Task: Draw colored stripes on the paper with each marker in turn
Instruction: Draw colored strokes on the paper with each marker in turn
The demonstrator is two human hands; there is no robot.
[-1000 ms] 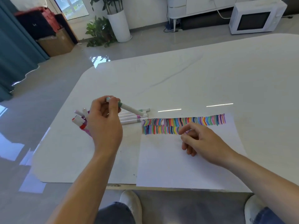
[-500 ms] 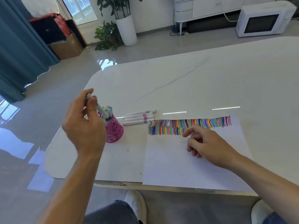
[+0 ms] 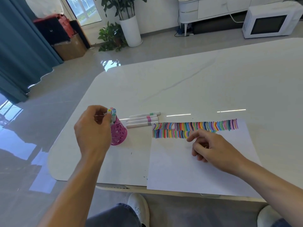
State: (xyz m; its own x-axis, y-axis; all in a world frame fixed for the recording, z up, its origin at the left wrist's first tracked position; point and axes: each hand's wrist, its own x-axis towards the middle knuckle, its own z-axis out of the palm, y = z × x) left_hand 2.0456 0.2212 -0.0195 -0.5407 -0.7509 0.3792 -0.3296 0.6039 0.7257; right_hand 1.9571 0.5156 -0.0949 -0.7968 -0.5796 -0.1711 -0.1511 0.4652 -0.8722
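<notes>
A white sheet of paper [image 3: 180,169] lies on the white table [image 3: 180,82], with two rows of colored stripes [image 3: 193,126] along its top edge. My right hand [image 3: 211,148] rests on the paper just below the stripes, fingers loosely curled and holding nothing. A pink perforated pen cup [image 3: 118,133] stands left of the paper with several markers in it. My left hand [image 3: 93,130] is at the cup's top and pinches a marker [image 3: 109,113] with a yellow end among the others. Three white markers [image 3: 144,119] lie side by side between cup and paper.
The table's rounded near-left corner [image 3: 54,169] and front edge are close to my knees. On the floor beyond stand a potted plant [image 3: 129,27], a cardboard box [image 3: 70,48] and a white microwave [image 3: 270,22].
My left hand carried the green marker from above the loose markers over to the pink cup and lowered to its top, where it now pinches a yellow-ended marker. My right hand stayed on the paper.
</notes>
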